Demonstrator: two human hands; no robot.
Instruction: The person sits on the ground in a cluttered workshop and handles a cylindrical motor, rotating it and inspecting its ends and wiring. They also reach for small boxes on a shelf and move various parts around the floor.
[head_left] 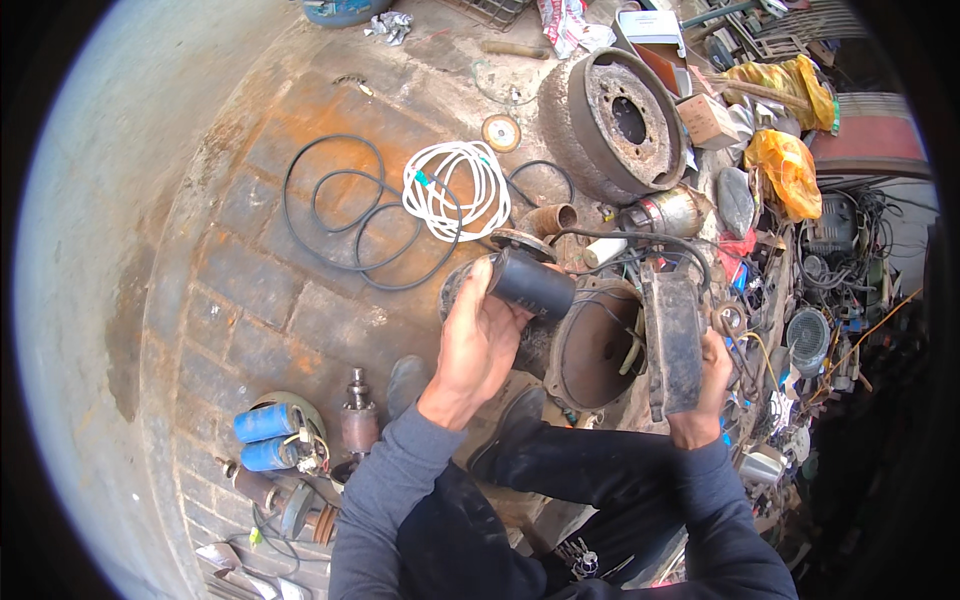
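A black cylindrical capacitor (535, 285) lies tilted in my left hand (480, 335), with the thumb over its near end and the other fingers partly hidden behind it. My right hand (712, 380) is closed on the outer side of a dark, grimy metal cover (674, 340), which stands on edge. Thin wires run between the cover and a round, open motor housing (600, 350) just to its left. The housing's hollow inside is brown and partly in view. Behind the capacitor stands a rusty pipe flange (522, 243).
A coil of white cable (455, 190) and a loose black cable (365, 265) lie on the stained paving. Beyond them stands a heavy wheel rim (625, 125). At lower left are two blue capacitors (268, 438) and a motor rotor (359, 420). Piled scrap lines the right side.
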